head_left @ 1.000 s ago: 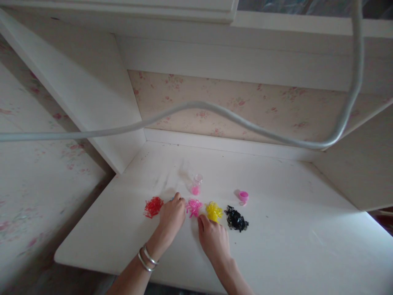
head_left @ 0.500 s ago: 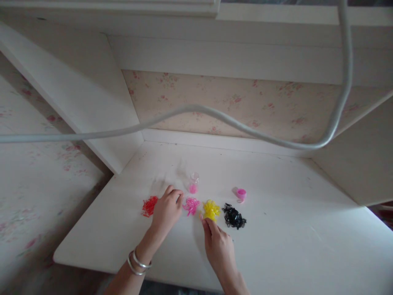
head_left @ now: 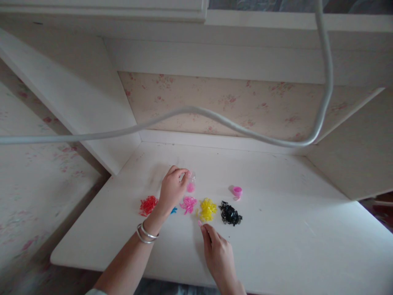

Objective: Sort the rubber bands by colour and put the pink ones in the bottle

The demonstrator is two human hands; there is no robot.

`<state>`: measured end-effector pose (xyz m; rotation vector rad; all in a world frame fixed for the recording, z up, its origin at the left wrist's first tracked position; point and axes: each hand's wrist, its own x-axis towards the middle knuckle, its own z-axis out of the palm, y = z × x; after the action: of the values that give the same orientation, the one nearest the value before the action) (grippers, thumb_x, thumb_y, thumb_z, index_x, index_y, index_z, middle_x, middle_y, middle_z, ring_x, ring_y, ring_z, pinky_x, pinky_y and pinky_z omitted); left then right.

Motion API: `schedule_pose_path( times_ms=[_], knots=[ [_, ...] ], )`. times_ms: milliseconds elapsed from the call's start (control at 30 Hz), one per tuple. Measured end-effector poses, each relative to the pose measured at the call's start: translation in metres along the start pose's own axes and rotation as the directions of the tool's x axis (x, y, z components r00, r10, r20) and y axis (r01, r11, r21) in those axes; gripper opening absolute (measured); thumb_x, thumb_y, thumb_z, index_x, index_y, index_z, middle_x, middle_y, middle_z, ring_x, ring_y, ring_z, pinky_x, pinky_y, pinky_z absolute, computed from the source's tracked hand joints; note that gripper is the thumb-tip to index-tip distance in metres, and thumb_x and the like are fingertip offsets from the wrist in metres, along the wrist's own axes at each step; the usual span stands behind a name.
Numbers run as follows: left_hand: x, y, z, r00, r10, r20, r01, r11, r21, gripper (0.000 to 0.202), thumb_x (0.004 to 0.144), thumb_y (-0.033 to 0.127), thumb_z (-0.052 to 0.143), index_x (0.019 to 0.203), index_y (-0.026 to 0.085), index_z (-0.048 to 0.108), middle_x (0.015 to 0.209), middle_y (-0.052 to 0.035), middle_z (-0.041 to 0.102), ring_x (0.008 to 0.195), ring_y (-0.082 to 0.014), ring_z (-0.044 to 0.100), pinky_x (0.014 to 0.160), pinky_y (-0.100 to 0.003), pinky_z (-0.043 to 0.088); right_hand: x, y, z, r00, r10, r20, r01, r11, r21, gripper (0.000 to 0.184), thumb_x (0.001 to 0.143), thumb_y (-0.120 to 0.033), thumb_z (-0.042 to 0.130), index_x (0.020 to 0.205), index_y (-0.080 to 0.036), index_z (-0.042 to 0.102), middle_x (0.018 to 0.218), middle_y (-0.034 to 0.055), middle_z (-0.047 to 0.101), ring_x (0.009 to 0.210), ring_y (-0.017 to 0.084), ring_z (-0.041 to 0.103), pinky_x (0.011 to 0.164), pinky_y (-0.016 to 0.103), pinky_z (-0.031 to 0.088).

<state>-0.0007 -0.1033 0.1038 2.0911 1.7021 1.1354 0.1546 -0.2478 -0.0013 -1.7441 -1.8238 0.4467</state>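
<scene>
- The jar point(head_left: 191, 187) stood upright, just right of my left hand point(head_left: 173, 187), the nearer one, and beyond my right hand point(head_left: 219, 247).
- Fingertips of both were pressed together, the left's beside the jar's mouth; I couldn't tell on what.
- Pink bands point(head_left: 188, 205) lay just this side of the jar.

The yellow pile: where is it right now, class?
In the head view, the yellow pile lies just right of centre on the table, between the pink pile and the black pile, just beyond the right hand.
</scene>
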Motion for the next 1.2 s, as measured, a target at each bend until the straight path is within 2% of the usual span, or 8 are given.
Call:
schedule_pose_path(
  times_ms=[233,400,533,667,800,900,1033,1200],
  knots=[
    [0.007,-0.006,0.01,0.998,0.002,0.062,-0.004,1.0,0.03,0.023,0.09,0.026,0.045,0.094,0.019,0.067,0.086,-0.0028,0.061,0.076,-0.0126,0.057,0.076,-0.024,0.045,-0.001,0.002,-0.002,0.999,-0.004,-0.041,0.005,0.999,0.033,0.036,0.097,-0.036,0.032,0.097,-0.022,0.065,0.076,0.0041,0.072,0.059,0.015,0.067,0.053,0.019,0.044],
    [0.001,-0.005,0.003,0.999,-0.004,0.037,0.005,1.0,-0.025,0.024,0.091,0.027,0.044,0.094,0.018,0.066,0.085,-0.0025,0.06,0.076,-0.0119,0.056,0.073,-0.023,0.044,0.005,-0.003,-0.01,0.999,0.013,-0.038,-0.01,0.997,0.078,0.036,0.096,-0.037,0.033,0.095,-0.021,0.066,0.079,0.0055,0.072,0.064,0.016,0.068,0.056,0.02,0.044],
    [-0.023,-0.004,-0.006,0.999,-0.033,0.035,0.035,0.998,-0.055,0.024,0.092,0.03,0.044,0.095,0.019,0.065,0.081,-0.0014,0.057,0.07,-0.0112,0.054,0.066,-0.022,0.043,0.027,-0.009,-0.028,0.998,0.039,-0.041,-0.03,0.98,0.195,0.035,0.094,-0.039,0.037,0.093,-0.021,0.066,0.082,0.0054,0.072,0.067,0.016,0.067,0.059,0.02,0.045],
    [-0.066,-0.007,-0.005,0.988,-0.069,0.136,0.072,0.997,-0.021,0.023,0.092,0.029,0.042,0.093,0.021,0.064,0.084,-0.0019,0.059,0.07,-0.012,0.056,0.066,-0.022,0.044,0.067,-0.019,-0.051,0.997,0.049,-0.061,-0.034,0.972,0.234,0.035,0.093,-0.042,0.038,0.093,-0.021,0.067,0.074,0.0025,0.071,0.059,0.014,0.063,0.056,0.02,0.043],
    [-0.108,-0.014,0.005,0.962,-0.103,0.252,0.075,0.99,0.118,0.022,0.091,0.025,0.041,0.097,0.024,0.062,0.093,-0.0027,0.06,0.083,-0.014,0.06,0.072,-0.023,0.047,0.108,-0.032,-0.064,0.994,-0.013,-0.108,0.032,0.984,0.177,0.033,0.092,-0.042,0.041,0.095,-0.022,0.067,0.076,0.0012,0.071,0.062,0.013,0.063,0.059,0.02,0.041],
    [-0.127,-0.021,0.016,0.944,-0.159,0.29,0.093,0.969,0.231,0.019,0.091,0.025,0.043,0.098,0.025,0.061,0.096,-0.0018,0.06,0.084,-0.0141,0.062,0.072,-0.023,0.047,0.131,-0.04,-0.064,0.99,-0.093,-0.102,0.102,0.99,0.095,0.034,0.093,-0.042,0.039,0.096,-0.022,0.067,0.08,0.0024,0.071,0.069,0.015,0.065,0.061,0.02,0.041],
    [-0.132,-0.028,0.026,0.938,-0.197,0.286,0.117,0.955,0.274,0.017,0.09,0.027,0.046,0.099,0.025,0.06,0.096,-0.0016,0.061,0.085,-0.0154,0.064,0.072,-0.023,0.048,0.148,-0.046,-0.058,0.987,-0.153,-0.04,0.152,0.988,-0.02,0.034,0.094,-0.04,0.037,0.096,-0.023,0.067,0.078,0.0027,0.071,0.071,0.016,0.066,0.061,0.021,0.039],
    [-0.128,-0.029,0.027,0.939,-0.22,0.263,0.132,0.94,0.313,0.017,0.09,0.025,0.044,0.097,0.026,0.059,0.096,-0.0014,0.061,0.082,-0.0154,0.065,0.067,-0.023,0.047,0.155,-0.051,-0.054,0.986,-0.165,0.021,0.167,0.977,-0.136,0.034,0.095,-0.04,0.036,0.094,-0.024,0.066,0.076,0.0033,0.071,0.069,0.016,0.066,0.06,0.021,0.037]
  ],
)
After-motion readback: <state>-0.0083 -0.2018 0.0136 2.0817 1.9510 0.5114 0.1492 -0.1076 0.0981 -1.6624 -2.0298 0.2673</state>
